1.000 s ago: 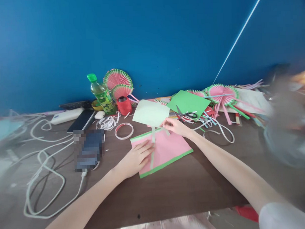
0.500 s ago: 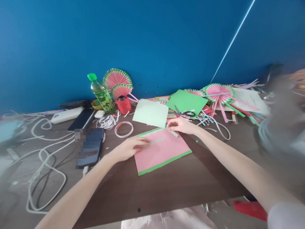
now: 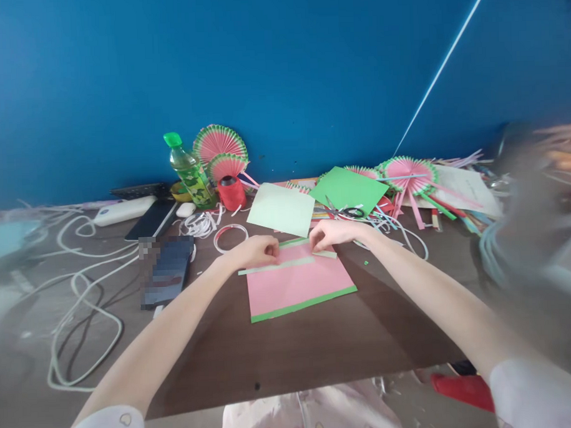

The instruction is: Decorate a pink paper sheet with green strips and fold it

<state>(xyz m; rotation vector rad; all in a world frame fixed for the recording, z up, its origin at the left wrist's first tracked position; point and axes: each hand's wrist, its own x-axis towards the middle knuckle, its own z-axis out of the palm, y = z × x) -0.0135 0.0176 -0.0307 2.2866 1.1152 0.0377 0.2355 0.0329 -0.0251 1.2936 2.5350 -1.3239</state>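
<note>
Lying flat near the front of the brown table (image 3: 318,356), the pink sheet (image 3: 297,285) shows a green border along its near edge. Across its upper part runs a pale green strip (image 3: 278,265), slightly slanted, its left end jutting past the sheet's left side. The left hand (image 3: 259,251) rests curled at the sheet's top left corner, fingertips pressed together on the strip. The right hand (image 3: 330,233) sits at the top right, fingers drawn together and pinching what seems to be the strip's other end; the exact grip is too small to tell.

To do this well, I judge the strip should be pulled taut between both hands and squared parallel to the sheet's top edge before it is pressed down, smoothing from one end to the other so no wrinkle forms.

Beyond the hands lie a light green sheet (image 3: 281,210), a tape ring (image 3: 231,238) and scissors (image 3: 346,210) on a bright green sheet (image 3: 348,190). Farther back stand a red spool (image 3: 232,193), a green-capped bottle (image 3: 189,172) and pink folded paper fans (image 3: 219,143) against the blue wall (image 3: 280,70).
</note>
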